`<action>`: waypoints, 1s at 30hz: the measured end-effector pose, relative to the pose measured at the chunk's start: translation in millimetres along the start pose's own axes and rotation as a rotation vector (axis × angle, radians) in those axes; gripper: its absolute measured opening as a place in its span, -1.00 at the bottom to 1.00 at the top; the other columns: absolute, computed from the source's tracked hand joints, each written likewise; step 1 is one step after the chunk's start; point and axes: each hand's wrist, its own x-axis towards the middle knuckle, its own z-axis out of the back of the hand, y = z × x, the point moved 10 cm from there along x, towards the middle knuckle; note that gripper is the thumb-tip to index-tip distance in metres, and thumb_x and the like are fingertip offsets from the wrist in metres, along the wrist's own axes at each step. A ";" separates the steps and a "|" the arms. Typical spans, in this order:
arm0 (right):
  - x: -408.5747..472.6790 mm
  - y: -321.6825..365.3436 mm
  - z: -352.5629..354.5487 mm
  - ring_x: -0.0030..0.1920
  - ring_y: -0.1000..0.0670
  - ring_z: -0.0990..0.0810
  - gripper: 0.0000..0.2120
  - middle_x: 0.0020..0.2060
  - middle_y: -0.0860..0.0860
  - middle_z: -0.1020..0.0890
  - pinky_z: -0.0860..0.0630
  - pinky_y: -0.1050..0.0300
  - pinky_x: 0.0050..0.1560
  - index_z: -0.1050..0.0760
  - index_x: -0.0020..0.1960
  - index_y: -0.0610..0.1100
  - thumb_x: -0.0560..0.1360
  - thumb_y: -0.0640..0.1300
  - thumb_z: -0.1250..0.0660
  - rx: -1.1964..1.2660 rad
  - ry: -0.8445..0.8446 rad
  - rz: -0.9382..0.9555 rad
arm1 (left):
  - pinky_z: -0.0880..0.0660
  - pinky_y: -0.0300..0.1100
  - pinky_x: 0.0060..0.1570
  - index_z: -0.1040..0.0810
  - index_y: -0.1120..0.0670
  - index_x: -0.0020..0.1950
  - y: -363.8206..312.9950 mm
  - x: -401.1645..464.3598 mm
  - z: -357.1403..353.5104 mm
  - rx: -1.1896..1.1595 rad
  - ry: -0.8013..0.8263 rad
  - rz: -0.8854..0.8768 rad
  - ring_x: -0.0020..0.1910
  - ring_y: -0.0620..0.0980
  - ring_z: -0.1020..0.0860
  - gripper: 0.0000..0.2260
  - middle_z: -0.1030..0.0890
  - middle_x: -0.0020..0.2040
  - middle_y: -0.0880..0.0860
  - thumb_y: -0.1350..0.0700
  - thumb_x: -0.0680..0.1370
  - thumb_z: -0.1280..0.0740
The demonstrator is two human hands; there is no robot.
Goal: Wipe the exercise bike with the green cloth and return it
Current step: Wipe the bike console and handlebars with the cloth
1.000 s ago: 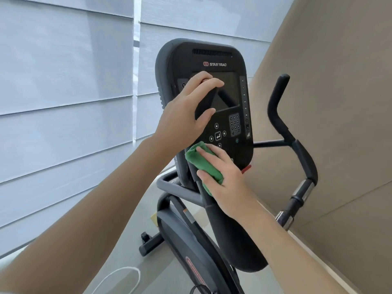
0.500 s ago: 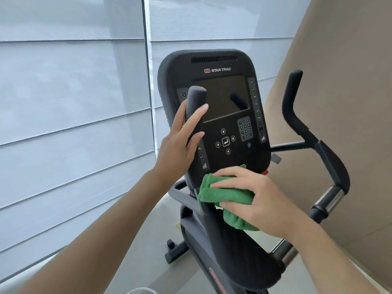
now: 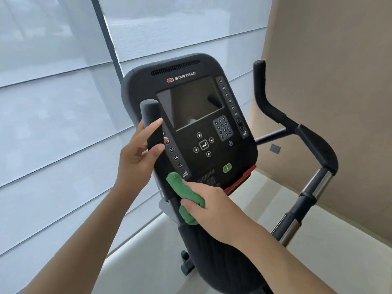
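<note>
The left hand [image 3: 137,153] curls around the upright left handlebar grip [image 3: 153,126] of the exercise bike [image 3: 212,262], thumb on one side and fingers wrapping the far side. This looks like a bracing hold, steadying the person and the frame while the other hand works.

The right hand [image 3: 209,206] presses a bunched green cloth [image 3: 186,193] against the bike, the fingers curled over the cloth and pinning it against the surface. The cloth sits at the lower left corner of the console [image 3: 191,115], where the panel meets the dark column below it; one fold pokes up toward the row of numbered buttons, another hangs below the fingers. Folding it into a thick pad probably gives firmer contact on this narrow edge.

The screen and keypad sit above the cloth, tilted toward the person. The right handlebar [image 3: 275,115] stands apart, untouched, near the beige wall [image 3: 339,81]. Pale window blinds [image 3: 53,102] fill the left side.

Judging from this, wiping is under way at the console's bottom edge, with the handlebars and the cloth's return probably to come.
</note>
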 end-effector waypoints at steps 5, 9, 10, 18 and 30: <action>-11.7 -7.8 18.3 -0.17 0.12 -0.60 -0.80 -0.15 -0.06 -0.65 -0.60 0.14 0.00 -0.60 0.20 -0.22 0.65 -0.14 -0.34 -0.079 0.244 -0.063 | -0.58 -0.28 0.13 -0.46 -0.13 0.53 -16.8 3.5 9.9 0.282 0.060 -0.007 0.29 -0.05 -0.59 -0.47 -0.46 0.52 -0.07 0.24 0.62 -0.43; 1.4 -6.0 46.3 0.05 0.12 -0.66 -0.78 0.02 0.09 -0.67 -0.60 0.02 0.20 -0.63 0.25 0.04 0.62 -0.09 -0.40 -0.109 0.126 -0.016 | -0.61 -0.32 0.06 -0.44 -0.16 0.55 -44.2 15.2 27.1 0.506 0.097 -0.100 0.20 -0.05 -0.61 -0.41 -0.42 0.50 -0.23 0.25 0.58 -0.46; 10.5 4.6 57.4 0.11 0.14 -0.64 -0.74 0.08 0.15 -0.66 -0.57 0.08 0.25 -0.61 0.29 0.07 0.61 -0.10 -0.41 -0.077 0.025 0.037 | -0.62 -0.29 0.03 -0.41 -0.12 0.58 -50.9 21.3 32.9 0.514 0.078 -0.119 0.17 -0.02 -0.63 -0.37 -0.45 0.50 -0.17 0.27 0.57 -0.47; 88.2 112.8 93.7 0.31 -0.05 -0.54 -0.50 0.40 -0.02 -0.48 -0.47 -0.05 0.41 -0.43 0.52 -0.11 0.61 -0.30 -0.35 -0.105 -0.393 0.430 | -0.64 0.04 0.04 -0.48 -0.14 0.49 -68.3 56.5 47.3 0.714 0.099 -0.059 0.16 -0.07 -0.63 -0.34 -0.57 0.33 -0.17 0.16 0.45 -0.62; 97.7 86.7 8.0 0.52 -0.11 -0.35 0.00 0.68 -0.10 -0.05 -0.43 -0.01 0.48 0.32 0.70 -0.16 0.54 -0.34 -0.32 -0.355 -0.249 0.487 | -0.59 0.02 0.18 -0.39 -0.29 0.54 -89.7 79.5 17.4 1.090 0.322 -0.091 0.36 -0.15 -0.51 -0.27 -0.46 0.45 -0.34 0.03 0.45 -0.60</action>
